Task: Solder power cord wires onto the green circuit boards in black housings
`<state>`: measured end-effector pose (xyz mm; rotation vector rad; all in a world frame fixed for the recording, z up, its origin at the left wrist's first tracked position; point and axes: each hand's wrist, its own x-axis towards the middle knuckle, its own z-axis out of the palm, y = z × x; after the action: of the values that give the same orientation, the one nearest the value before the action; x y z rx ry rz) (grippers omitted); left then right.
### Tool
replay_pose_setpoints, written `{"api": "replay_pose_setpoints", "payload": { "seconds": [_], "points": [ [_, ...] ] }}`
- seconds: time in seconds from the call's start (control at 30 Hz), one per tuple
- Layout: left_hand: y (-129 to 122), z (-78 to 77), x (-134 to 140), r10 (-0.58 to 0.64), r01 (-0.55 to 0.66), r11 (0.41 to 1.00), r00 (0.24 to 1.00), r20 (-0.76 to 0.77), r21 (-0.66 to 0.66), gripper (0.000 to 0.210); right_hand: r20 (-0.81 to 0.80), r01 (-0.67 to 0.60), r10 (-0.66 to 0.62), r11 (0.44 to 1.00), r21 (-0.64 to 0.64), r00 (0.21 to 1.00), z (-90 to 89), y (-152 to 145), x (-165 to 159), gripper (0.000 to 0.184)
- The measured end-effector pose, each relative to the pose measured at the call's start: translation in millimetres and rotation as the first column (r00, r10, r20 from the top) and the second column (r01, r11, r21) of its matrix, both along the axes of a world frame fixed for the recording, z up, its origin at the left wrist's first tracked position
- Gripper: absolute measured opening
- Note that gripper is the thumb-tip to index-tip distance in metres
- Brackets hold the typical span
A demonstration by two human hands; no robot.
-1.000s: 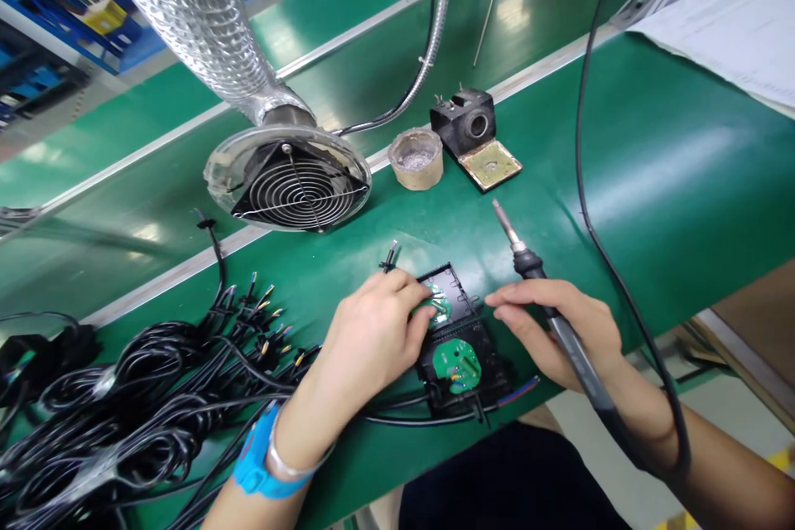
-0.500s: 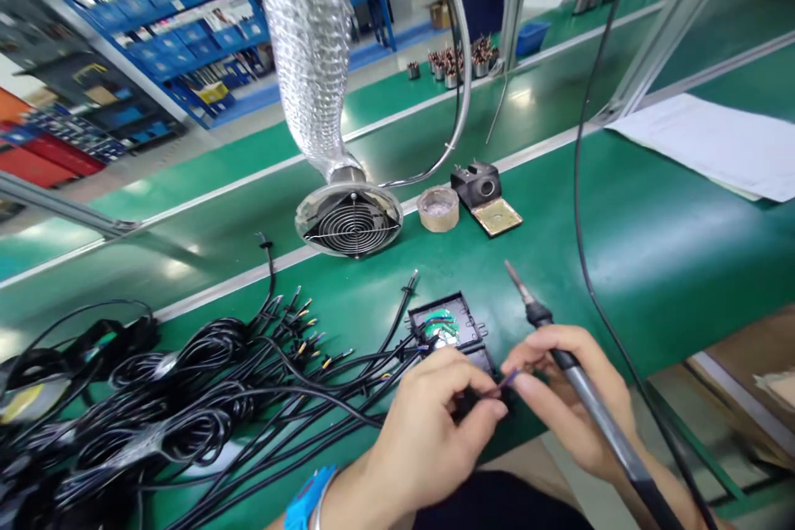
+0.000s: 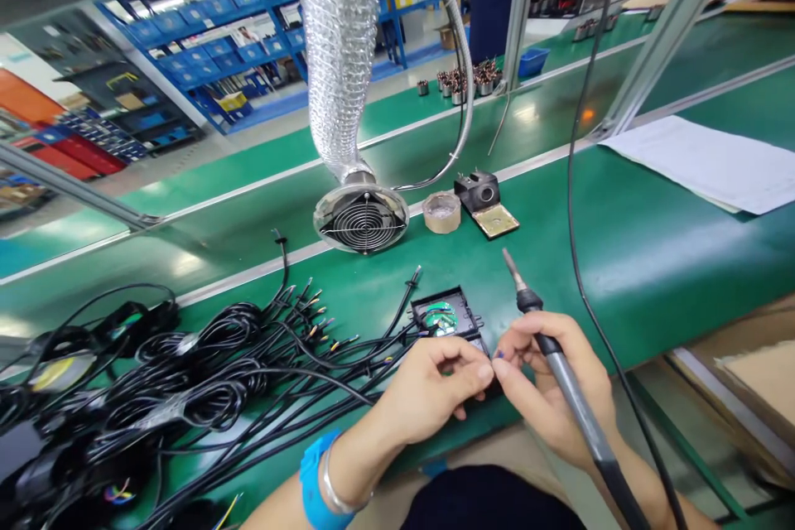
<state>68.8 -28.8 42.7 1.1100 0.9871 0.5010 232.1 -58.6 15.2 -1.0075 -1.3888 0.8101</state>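
Observation:
My right hand (image 3: 559, 377) is closed around a soldering iron (image 3: 575, 397), whose bare tip points up and away to the left. Its thumb and fingertips also pinch a small blue-purple wire (image 3: 498, 354), mostly hidden. Thumb and forefinger of my left hand (image 3: 431, 389) are pressed together on the same wire, almost touching the right fingertips. Just beyond the left hand lies an open black plastic case (image 3: 456, 298), with a green circuit board (image 3: 440, 318) in it. Black cables (image 3: 366, 366) run to the case from the left; the lower part of the case is behind my fingers.
Coiled black cables (image 3: 204, 406) with stripped coloured ends cover the left of the green bench. Behind the case stand a fume extractor hood (image 3: 363, 219), a tape roll (image 3: 441, 213) and an iron stand (image 3: 481, 192). Papers (image 3: 701, 161) lie right; the iron's cord (image 3: 575, 224) hangs nearby.
The view has shifted slightly. My hands have come closer together, so less of the purple wire shows between them. The soldering iron stays in my right hand.

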Motion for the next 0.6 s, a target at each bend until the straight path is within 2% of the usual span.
{"api": "replay_pose_setpoints", "payload": {
  "seconds": [0.17,0.27,0.33,0.37,0.43,0.53,0.6],
  "points": [
    [-4,0.2,-1,0.088,-0.08,0.994,0.991,0.104,-0.076,0.034,-0.042,0.041,-0.038,0.998,0.054,0.998,1.8,-2,-5,0.036],
    [-6,-0.1,-2,0.075,-0.05,0.988,0.983,0.169,-0.147,0.037,-0.091,0.035,-0.029,0.997,0.063,0.995,2.7,0,-7,0.034],
    [-8,-0.8,-2,0.052,-0.032,0.99,0.988,0.143,-0.141,0.038,-0.102,0.018,-0.012,0.998,0.062,0.995,1.9,1,-8,0.034],
    [-10,-1.2,-1,0.057,-0.048,0.995,0.994,0.096,-0.092,0.036,-0.101,0.012,-0.006,0.998,0.064,0.995,0.8,1,-8,0.035],
    [-14,-1.2,0,0.111,-0.108,0.99,0.993,-0.028,0.09,0.029,-0.104,0.019,-0.011,0.997,0.072,0.995,-2.2,1,-9,0.037],
    [-17,2.9,-1,0.263,-0.192,0.895,0.956,-0.13,0.402,0.021,-0.11,0.046,-0.035,0.994,0.097,0.993,-7.6,-2,-14,0.04],
    [-15,8.9,-7,0.335,-0.211,0.83,0.929,-0.158,0.517,0.019,-0.073,0.025,-0.016,0.991,0.129,0.997,-10.7,-6,-18,0.04]
  ]
}}
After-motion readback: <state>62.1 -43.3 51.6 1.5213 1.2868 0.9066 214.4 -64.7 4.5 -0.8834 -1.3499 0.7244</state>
